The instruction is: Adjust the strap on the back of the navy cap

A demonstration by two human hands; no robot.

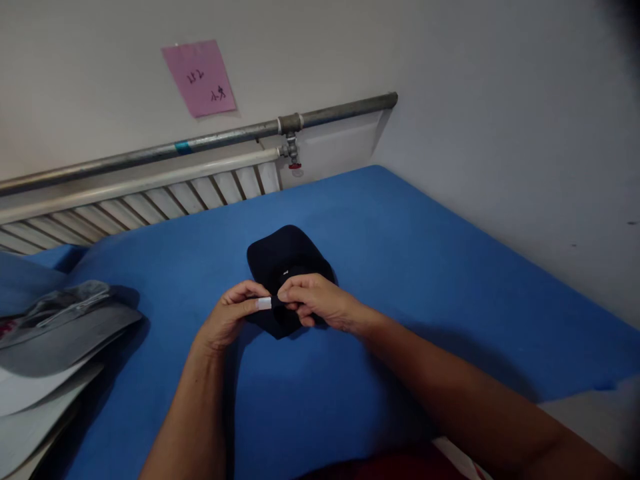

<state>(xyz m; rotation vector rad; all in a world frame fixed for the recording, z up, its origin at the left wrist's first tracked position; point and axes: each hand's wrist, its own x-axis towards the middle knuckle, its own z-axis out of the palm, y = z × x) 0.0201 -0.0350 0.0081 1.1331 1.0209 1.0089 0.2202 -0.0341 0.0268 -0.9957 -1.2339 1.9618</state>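
Head view: a dark cap (285, 250) lies on the blue tabletop (425, 267), its band (277, 303) pinched by the left hand (230, 313) and right hand (317, 298). The step seems to be handling this band; further adjustment would call for fine, two-handed fingertip control.

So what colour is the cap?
The cap looks very dark navy, nearly black, in the head view.

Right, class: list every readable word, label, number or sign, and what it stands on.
"小": starts the lower handwritten line on the pink paper note; the other characters are unclear.
White mark on the dark baseball cap: too small to read.
Pale strip by the left hand: no text legible.
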